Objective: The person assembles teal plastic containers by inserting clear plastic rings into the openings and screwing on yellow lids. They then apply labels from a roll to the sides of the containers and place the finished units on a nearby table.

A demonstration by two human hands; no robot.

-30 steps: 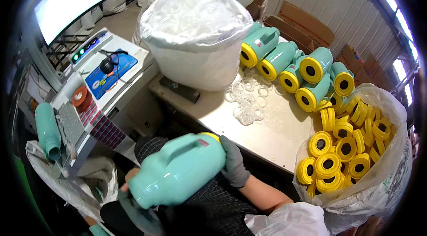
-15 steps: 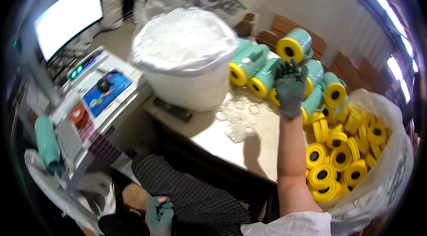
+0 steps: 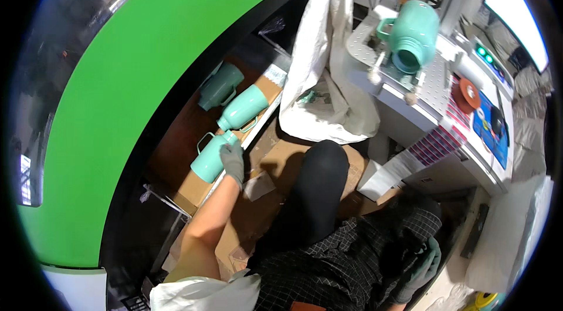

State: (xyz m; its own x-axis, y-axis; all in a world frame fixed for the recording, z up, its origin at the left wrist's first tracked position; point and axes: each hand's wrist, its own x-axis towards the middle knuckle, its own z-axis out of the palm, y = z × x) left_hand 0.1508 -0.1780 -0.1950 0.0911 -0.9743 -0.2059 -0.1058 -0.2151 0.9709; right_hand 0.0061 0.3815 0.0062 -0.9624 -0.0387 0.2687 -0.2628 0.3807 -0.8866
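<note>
My left hand, in a grey glove, closes round the side of a mint-green thermos jug. This jug lies tilted on a cardboard-lined ledge, its handle on the far side from my fingers. Just beyond it is a second mint jug, and a darker-looking third jug lies in shadow behind. My right hand, also gloved, rests beside my lap at the lower right. Its fingers look loosely stretched, and I see nothing in them. Another mint jug lies mouth toward me on a perforated machine plate.
A big green machine panel curves along the left. An open white sack stands between the ledge and the workbench. On the bench are an orange-brown tape roll, a black mouse and a bright monitor.
The view has swung left from the jugs and yellow lids to the machine. My right hand has dropped to my lap; my left hand has left my lap and taken hold of a jug.
</note>
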